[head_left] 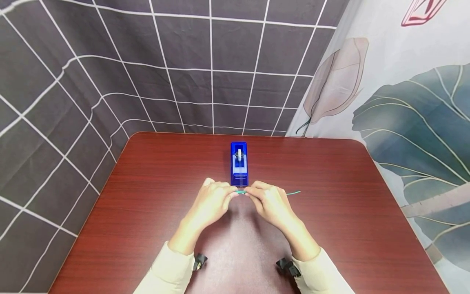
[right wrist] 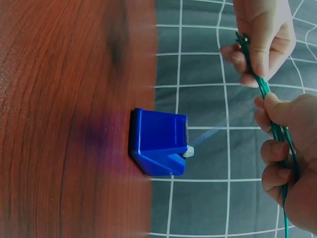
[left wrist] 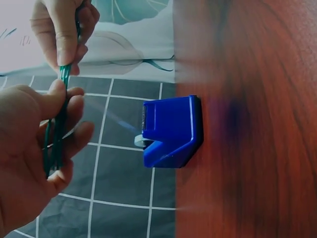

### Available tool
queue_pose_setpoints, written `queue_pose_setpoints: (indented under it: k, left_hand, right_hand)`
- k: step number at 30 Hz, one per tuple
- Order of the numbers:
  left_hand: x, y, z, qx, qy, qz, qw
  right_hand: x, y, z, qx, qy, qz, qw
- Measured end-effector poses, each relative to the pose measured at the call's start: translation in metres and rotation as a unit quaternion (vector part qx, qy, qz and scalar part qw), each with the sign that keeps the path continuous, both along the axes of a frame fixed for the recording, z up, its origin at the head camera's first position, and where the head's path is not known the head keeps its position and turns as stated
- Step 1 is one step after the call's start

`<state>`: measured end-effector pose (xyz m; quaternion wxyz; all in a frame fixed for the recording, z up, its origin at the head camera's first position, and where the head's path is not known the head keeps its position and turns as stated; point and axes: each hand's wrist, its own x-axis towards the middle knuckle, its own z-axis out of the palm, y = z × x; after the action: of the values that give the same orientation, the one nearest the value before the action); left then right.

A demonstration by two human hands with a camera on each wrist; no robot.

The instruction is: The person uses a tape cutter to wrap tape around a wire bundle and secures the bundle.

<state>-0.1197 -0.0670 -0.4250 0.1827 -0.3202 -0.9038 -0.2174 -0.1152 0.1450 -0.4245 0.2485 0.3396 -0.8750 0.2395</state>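
Head view: left hand [head_left: 213, 202] and right hand [head_left: 272, 205] meet just below centre frame, at the near end of a blue dispenser [head_left: 240, 165] standing on the red-brown worktop [head_left: 139, 212]. Task item, a bundle of green wires [right wrist: 262, 85], spans the two hands; in the head view only a short length shows between them, plus a thin tail right of the right hand. Fingers of both hands pinch the bundle, thumbs pressed on it, remaining fingers curled. Left-wrist view: bundle at left of frame, partly covered by the fingers; left hand cut by the left edge, right hand by the top. Right-wrist view: bundle at right, frayed-looking tips upper right, one strand running off the bottom edge; strand count cannot be made out. A pale translucent streak [right wrist: 210, 133] trails from the dispenser toward the hands, too faint to identify; its far end is lost. Pale sleeves [head_left: 167, 263] are cut by the lower edge of the head view.
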Motion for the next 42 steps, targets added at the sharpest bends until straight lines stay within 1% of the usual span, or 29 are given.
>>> queue_pose_setpoints:
  k: [4,7,12,17,21,27,31,33,36,39,42]
  left_hand:
    - [-0.001,0.001,-0.003,0.018,0.027,0.0,0.9995]
    - [-0.002,0.002,-0.004,0.029,0.045,0.002,0.9986]
    - [0.0,0.004,-0.007,0.045,0.074,0.005,0.9963]
    - [0.0,0.005,-0.01,0.064,0.103,0.006,0.9926]
    - [0.0,0.006,-0.014,0.073,0.115,0.002,0.9906]
    - [-0.001,0.006,-0.018,0.081,0.103,-0.001,0.9914]
    - [0.001,0.006,-0.018,0.073,0.089,0.005,0.9934]
    - [0.001,0.005,-0.018,0.063,0.077,0.008,0.995]
    - [0.002,0.005,-0.015,0.048,0.049,0.011,0.9976]
    - [0.002,0.004,-0.012,0.033,0.024,0.01,0.9991]
    - [0.003,0.003,-0.007,0.02,0.009,0.01,0.9997]
  right_hand:
    - [0.0,0.0,0.0,-0.01,-0.008,-0.003,0.9999]
    - [0.0,0.0,0.001,-0.012,-0.028,-0.008,0.9995]
    - [0.001,-0.001,0.005,-0.003,-0.078,-0.027,0.9966]
    - [0.002,-0.003,0.008,0.016,-0.133,-0.046,0.99]
    - [0.0,-0.004,0.009,0.004,-0.168,-0.049,0.9845]
    - [-0.002,-0.003,0.007,-0.025,-0.196,-0.038,0.9796]
    - [-0.002,-0.002,0.007,-0.031,-0.201,-0.031,0.9786]
    - [-0.002,-0.002,0.006,-0.029,-0.197,-0.029,0.9796]
    - [-0.002,-0.002,0.004,-0.022,-0.182,-0.028,0.9826]
    - [-0.002,-0.002,0.001,-0.014,-0.166,-0.028,0.9857]
    - [-0.003,-0.002,0.0,-0.005,-0.141,-0.023,0.9897]
